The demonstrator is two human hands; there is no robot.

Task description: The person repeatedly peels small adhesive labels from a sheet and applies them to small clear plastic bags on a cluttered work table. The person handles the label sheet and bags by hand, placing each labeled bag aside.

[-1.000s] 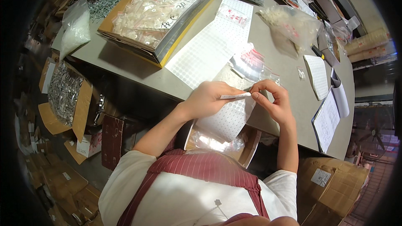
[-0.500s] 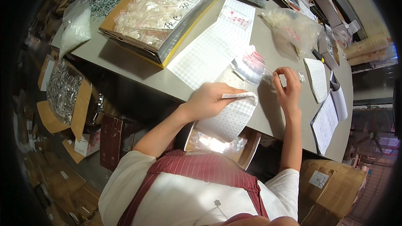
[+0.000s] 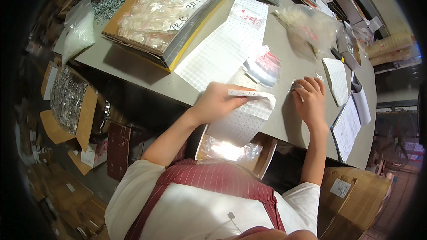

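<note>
My left hand is closed on a folded sheet of round stickers. The sheet's upper edge curls over, and its lower part hangs past the table's front edge, above an open drawer with clear plastic bags in it. To the right, my right hand rests over the tabletop with its fingers apart. Beneath and beside those fingertips is a small clear plastic bag, mostly hidden. Between the hands, farther back, lies a stack of small clear bags with red print.
A cardboard box full of small filled bags stands at the back left. More sticker sheets lie beside it. A large plastic bag, another sticker sheet and an open notebook are on the right.
My right hand has gone from a raised pinch to spread fingers lower on the table by the small bag. My left hand has shifted slightly, tilting the sticker sheet's folded edge.
</note>
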